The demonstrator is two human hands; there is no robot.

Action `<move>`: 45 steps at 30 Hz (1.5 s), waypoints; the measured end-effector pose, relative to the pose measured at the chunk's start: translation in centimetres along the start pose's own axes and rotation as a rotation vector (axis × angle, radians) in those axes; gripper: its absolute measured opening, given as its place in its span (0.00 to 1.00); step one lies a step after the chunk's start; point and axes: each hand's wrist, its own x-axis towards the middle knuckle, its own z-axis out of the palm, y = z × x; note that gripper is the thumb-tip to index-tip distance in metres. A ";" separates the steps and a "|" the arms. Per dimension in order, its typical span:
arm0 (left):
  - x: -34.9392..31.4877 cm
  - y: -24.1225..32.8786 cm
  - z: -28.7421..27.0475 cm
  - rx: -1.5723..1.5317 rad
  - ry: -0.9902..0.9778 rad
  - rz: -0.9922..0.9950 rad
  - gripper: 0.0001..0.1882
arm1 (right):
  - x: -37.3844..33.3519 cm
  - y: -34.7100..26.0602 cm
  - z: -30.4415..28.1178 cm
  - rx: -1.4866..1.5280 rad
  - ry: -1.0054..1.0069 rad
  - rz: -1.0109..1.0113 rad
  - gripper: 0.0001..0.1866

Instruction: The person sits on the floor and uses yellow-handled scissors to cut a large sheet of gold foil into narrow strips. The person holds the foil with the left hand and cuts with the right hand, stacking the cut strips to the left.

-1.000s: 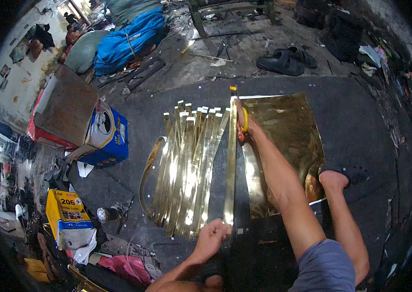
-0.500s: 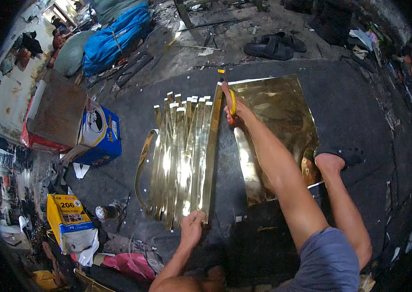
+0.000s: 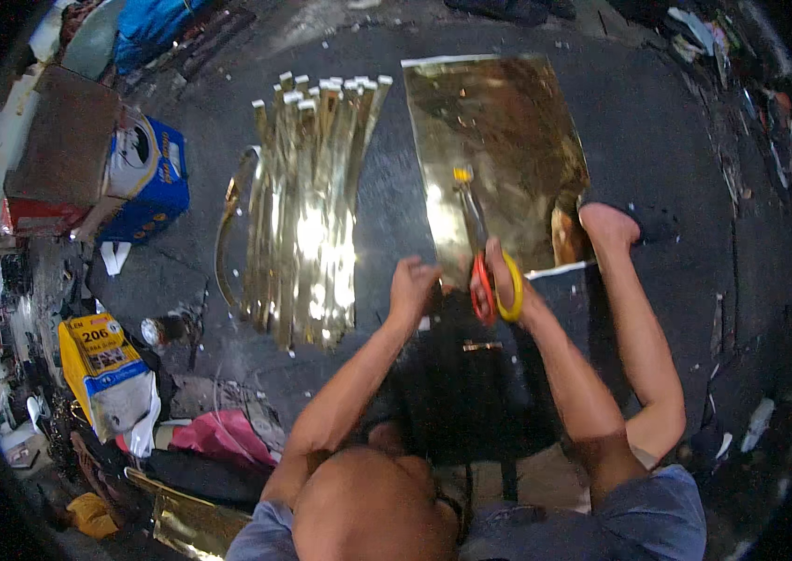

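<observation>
My right hand (image 3: 506, 280) grips scissors (image 3: 475, 220) with red and yellow handles; something yellow is at their far tip. The blades lie over a shiny gold sheet (image 3: 499, 131) with a white far edge, spread on the dark floor. At that sheet's near left corner is my left hand (image 3: 413, 285), its fingers curled together with the tips at the edge; blur hides the exact contact. Left of the sheet lies a bundle of long gold strips (image 3: 312, 215) with white far ends. One curved strip (image 3: 226, 224) bows out on the bundle's left side.
A brown-topped box (image 3: 64, 140) and a blue box (image 3: 148, 178) stand at the left. Nearer are a yellow, blue and white bag (image 3: 101, 365) and pink cloth (image 3: 223, 438). My bare foot (image 3: 609, 227) rests by the sheet's right edge, next to a dark slipper (image 3: 658, 224).
My left hand has left the near end of the strips and moved right to the sheet's corner. The scissors have come from the sheet's far edge toward me. The view has tilted down.
</observation>
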 end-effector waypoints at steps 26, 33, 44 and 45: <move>0.4 5.7 2.4 0.232 0.050 -0.051 0.15 | -9.2 10.4 2.8 0.058 -0.031 0.313 0.46; -2.4 2.7 3.4 0.271 -0.013 0.067 0.18 | -6.4 11.0 2.1 -0.045 0.023 0.182 0.45; -4.0 3.7 3.5 0.457 -0.005 0.134 0.14 | -6.0 10.7 2.4 -0.094 0.009 0.149 0.44; -3.9 3.4 3.5 0.448 0.015 0.170 0.14 | -6.0 10.8 2.4 -0.066 -0.008 0.125 0.43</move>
